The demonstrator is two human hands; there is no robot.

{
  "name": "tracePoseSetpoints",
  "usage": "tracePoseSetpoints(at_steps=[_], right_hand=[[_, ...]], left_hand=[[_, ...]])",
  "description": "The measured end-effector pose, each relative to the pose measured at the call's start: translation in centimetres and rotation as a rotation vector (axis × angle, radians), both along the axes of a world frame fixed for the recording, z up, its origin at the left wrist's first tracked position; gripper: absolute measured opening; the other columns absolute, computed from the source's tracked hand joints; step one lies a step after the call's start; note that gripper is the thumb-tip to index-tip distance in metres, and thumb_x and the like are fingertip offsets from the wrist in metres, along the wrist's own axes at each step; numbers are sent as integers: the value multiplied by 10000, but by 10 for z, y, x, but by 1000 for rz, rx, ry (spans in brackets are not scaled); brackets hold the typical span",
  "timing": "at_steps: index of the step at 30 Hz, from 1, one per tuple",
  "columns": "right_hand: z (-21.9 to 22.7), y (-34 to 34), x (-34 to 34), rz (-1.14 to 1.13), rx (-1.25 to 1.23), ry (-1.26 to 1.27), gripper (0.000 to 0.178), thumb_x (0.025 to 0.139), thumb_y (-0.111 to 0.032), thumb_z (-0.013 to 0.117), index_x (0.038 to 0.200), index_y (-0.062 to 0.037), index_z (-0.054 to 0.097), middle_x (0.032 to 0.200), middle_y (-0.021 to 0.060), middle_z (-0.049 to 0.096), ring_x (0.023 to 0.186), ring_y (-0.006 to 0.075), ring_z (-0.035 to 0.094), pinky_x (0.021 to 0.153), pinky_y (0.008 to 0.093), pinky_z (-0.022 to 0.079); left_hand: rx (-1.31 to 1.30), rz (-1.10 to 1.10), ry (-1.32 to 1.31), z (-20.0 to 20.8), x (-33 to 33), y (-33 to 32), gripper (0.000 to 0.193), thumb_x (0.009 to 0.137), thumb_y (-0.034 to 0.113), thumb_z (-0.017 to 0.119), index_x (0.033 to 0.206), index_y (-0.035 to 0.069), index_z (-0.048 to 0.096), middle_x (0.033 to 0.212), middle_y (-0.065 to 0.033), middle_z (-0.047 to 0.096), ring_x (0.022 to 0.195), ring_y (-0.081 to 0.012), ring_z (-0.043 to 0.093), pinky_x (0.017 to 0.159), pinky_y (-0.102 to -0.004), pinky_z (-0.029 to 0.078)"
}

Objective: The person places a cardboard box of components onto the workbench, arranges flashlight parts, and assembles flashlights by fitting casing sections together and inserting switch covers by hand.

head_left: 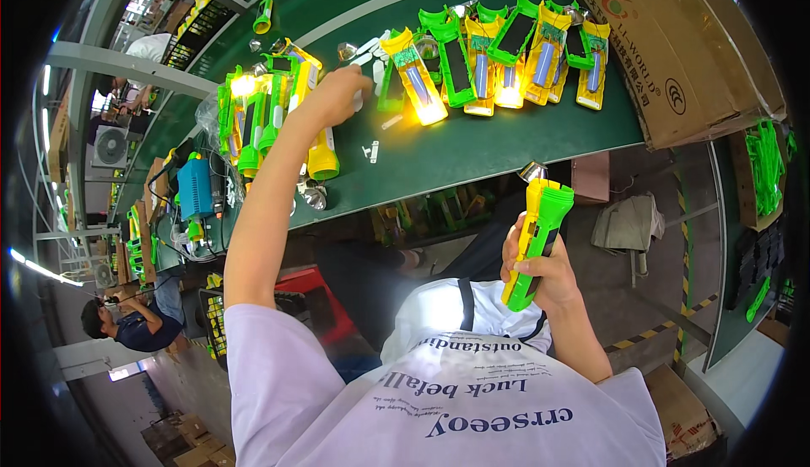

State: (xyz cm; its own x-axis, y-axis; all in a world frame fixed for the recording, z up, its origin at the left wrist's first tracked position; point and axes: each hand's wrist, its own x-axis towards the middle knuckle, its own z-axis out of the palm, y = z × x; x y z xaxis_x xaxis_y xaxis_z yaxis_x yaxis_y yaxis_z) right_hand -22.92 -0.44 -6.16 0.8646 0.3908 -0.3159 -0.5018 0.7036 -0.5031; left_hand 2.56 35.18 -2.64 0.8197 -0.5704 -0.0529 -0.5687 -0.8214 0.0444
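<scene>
My right hand (544, 271) is wrapped round a yellow and green flashlight (540, 235), held upright in front of my body. A shiny reflector (533, 172) sits loose and tilted at its top end. Over the green workbench (456, 151), my left hand (337, 96) has its fingers curled together beside a scatter of small white plastic parts (380, 70). A pale bit shows at its fingertips, too small to name. Right of that hand lies a row of opened flashlight halves (413, 75), their blue batteries and circuit boards showing; some are lit.
Assembled flashlights (274, 104) cluster left of my left arm. A large cardboard box (666, 53) stands at the bench's right end. A blue device (194, 188) sits at the left, with cables around it. Beneath the bench is a red stool (316, 298). Another person (139, 319) sits far left.
</scene>
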Motion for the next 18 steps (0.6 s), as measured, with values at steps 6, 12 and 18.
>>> tracePoseSetpoints(at_steps=[6, 12, 18], right_hand=[[-4, 3, 2, 14, 26, 9, 562, 635, 82, 663, 1144, -51, 467, 856, 70, 585, 703, 187, 615, 630, 359, 540], [4, 8, 2, 46, -28, -14, 569, 629, 76, 676, 1143, -45, 464, 859, 70, 583, 695, 186, 617, 620, 361, 542], [10, 11, 1, 41, -52, -14, 567, 626, 64, 684, 1137, -38, 460, 850, 71, 581, 693, 189, 617, 622, 360, 546]], left_hand=[[-200, 255, 56, 11, -20, -11, 121, 776, 77, 647, 881, 26, 679, 890, -159, 668, 845, -329, 642, 764, -392, 515], [95, 379, 4, -6, -3, -23, 360, 690, 211, 758, 931, -21, 626, 822, -173, 689, 750, -270, 679, 699, -368, 542], [-86, 705, 362, 7, 5, -29, 297, 668, 212, 731, 814, -38, 662, 762, -164, 693, 593, -264, 680, 613, -333, 568]])
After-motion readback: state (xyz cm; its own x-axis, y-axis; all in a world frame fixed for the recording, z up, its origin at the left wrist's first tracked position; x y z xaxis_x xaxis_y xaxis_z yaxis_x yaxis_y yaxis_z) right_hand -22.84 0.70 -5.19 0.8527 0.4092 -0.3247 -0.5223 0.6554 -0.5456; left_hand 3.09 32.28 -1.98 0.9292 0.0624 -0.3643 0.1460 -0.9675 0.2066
